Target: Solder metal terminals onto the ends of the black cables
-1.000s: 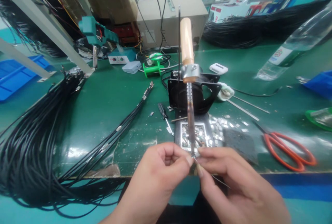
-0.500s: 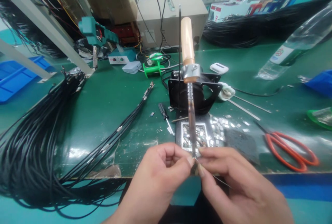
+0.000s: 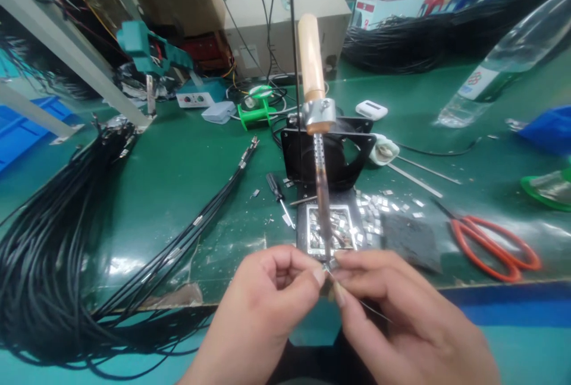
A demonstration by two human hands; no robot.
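Observation:
Both my hands meet at the front edge of the green bench, right under the tip of a soldering iron (image 3: 320,177) with a wooden handle, clamped on a stand and slanting down toward me. My left hand (image 3: 267,307) is closed in a pinch on a small part I cannot make out. My right hand (image 3: 401,319) is pinched too, holding a thin wire (image 3: 375,312) that trails out to the right beneath it. The fingertips of both hands touch at the iron's tip. Just behind them sits a small tray of metal pieces (image 3: 332,229).
A large bundle of black cables (image 3: 57,242) covers the left of the bench. A black fan frame (image 3: 328,153) stands behind the iron. A small screwdriver (image 3: 276,188), red scissors (image 3: 491,242), a dark pad (image 3: 410,233), a plastic bottle (image 3: 495,69) and a green spool (image 3: 256,108) lie around.
My hands stay pinched together at the iron's tip. The whole view has shifted slightly left and up as my head moved.

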